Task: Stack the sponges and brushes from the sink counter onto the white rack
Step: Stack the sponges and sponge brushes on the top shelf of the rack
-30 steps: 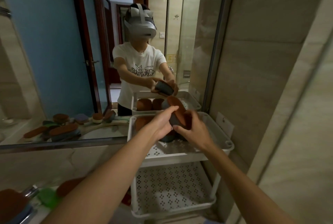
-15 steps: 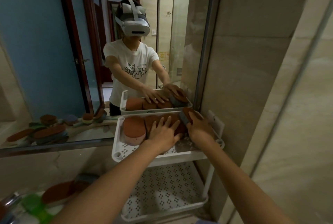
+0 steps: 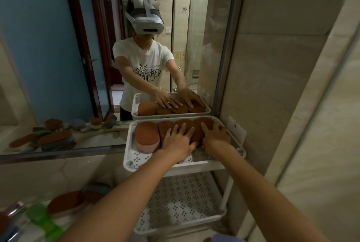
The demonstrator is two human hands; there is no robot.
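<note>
From my head camera I look down on the white rack (image 3: pixel 184 163), which stands against the tiled wall at the right end of the mirror (image 3: pixel 58 56). Its top tray holds a row of round rust-brown sponges (image 3: pixel 183 126) set side by side along the back edge. The leftmost sponge (image 3: pixel 146 133) sits on top of a pinkish sponge (image 3: pixel 145 147), making a small stack at the tray's left end.

My left hand (image 3: pixel 178 141) lies flat with fingers spread on the middle sponges, palm down, pressing rather than gripping. My right hand (image 3: pixel 215 134) lies the same way on the sponges at the right end of the row, fingers splayed and open, nothing clasped in it. The two hands are just beside each other, thumbs nearly touching.

Below the top tray, the rack's lower perforated shelf (image 3: pixel 181 202) shows between my forearms.

On the sink counter at lower left, more pieces wait: a rust-brown oval brush (image 3: pixel 64 203) lying flat, a green sponge (image 3: pixel 41 216) just beside it toward me, and a darker piece (image 3: pixel 95 191) behind, blurred so I cannot tell what it is. A chrome tap (image 3: pixel 13 209) shows at the far left edge.

The mirror reflects the tray, both hands, and more sponges and brushes along the counter.
</note>
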